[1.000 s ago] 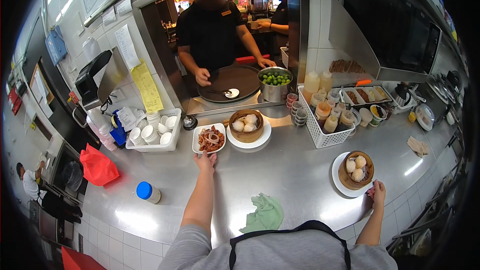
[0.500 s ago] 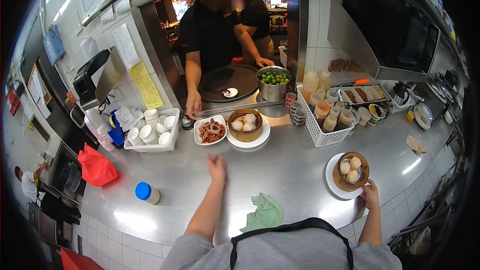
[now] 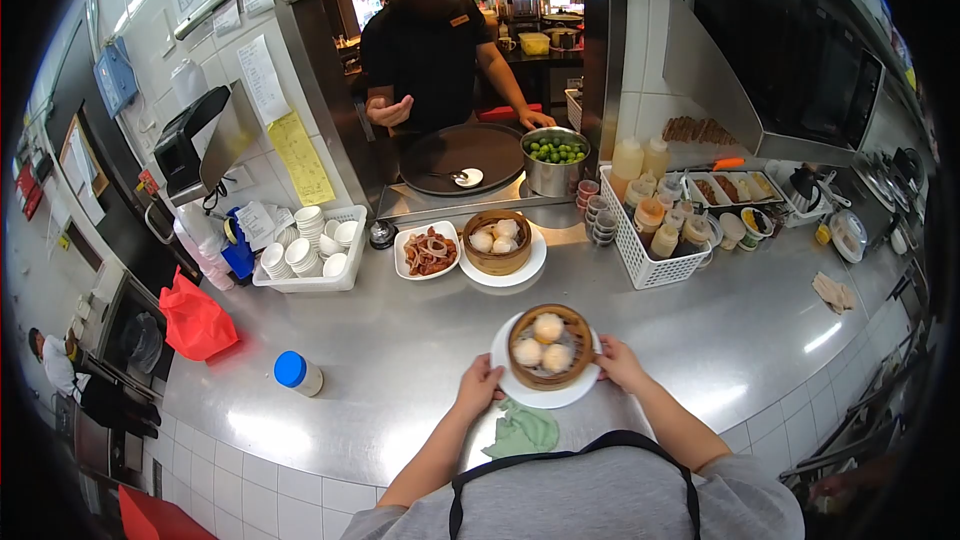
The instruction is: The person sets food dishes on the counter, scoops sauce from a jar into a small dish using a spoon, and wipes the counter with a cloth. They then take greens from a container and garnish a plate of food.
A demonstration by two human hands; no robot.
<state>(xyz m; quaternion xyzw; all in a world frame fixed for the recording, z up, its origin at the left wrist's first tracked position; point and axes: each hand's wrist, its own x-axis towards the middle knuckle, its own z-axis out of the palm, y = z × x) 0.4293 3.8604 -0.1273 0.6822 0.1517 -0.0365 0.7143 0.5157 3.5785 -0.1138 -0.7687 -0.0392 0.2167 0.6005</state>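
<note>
A white plate (image 3: 508, 380) bearing a bamboo steamer (image 3: 516, 350) of round dumplings (image 3: 549, 328) is between my two hands over the steel counter. My left hand (image 3: 478, 385) grips the plate's left rim; my right hand (image 3: 620, 362) grips its right side, close to the steamer wall. Just below the plate lies a green cloth (image 3: 522, 432), partly covered by it. Farther back, a second steamer (image 3: 497, 243) of dumplings stands on a white plate (image 3: 532, 265), beside a square white dish of brown food with onion rings (image 3: 428, 252).
A person (image 3: 425, 60) stands behind the pass window, one hand at the pot of green limes (image 3: 555, 162) by a round tray (image 3: 440, 155). Around the counter are a cup basket (image 3: 345, 278), bottle basket (image 3: 650, 272), blue-lidded jar (image 3: 299, 373) and red bag (image 3: 195, 318).
The plate with the steamer has moved left from the right side to the front middle. My left hand has come down and taken its left rim. The person behind the window has raised one hand.
</note>
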